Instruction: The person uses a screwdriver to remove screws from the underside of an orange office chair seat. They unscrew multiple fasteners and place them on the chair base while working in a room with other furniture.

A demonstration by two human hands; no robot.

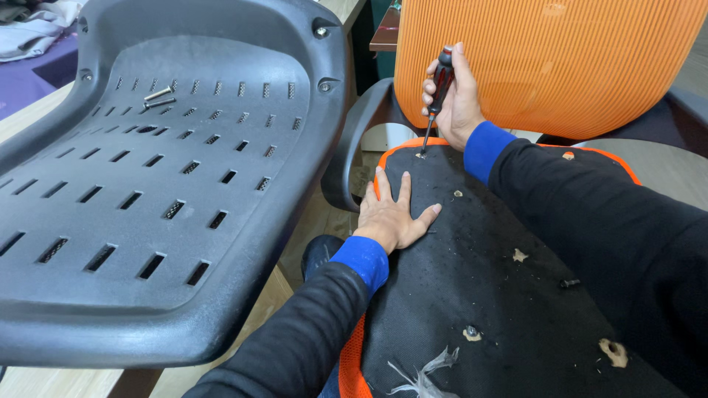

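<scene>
My right hand grips a black and red screwdriver, held upright with its tip on a spot near the far edge of a black seat underside trimmed in orange mesh. My left hand lies flat, fingers spread, on that black surface just below the tip. The seat rests across my lap. Torn holes showing light material and a small bolt dot the black fabric.
A large black plastic chair shell with rows of slots fills the left side, lying on a wooden table; two loose bolts rest in it. An orange mesh chair back with a black armrest stands behind.
</scene>
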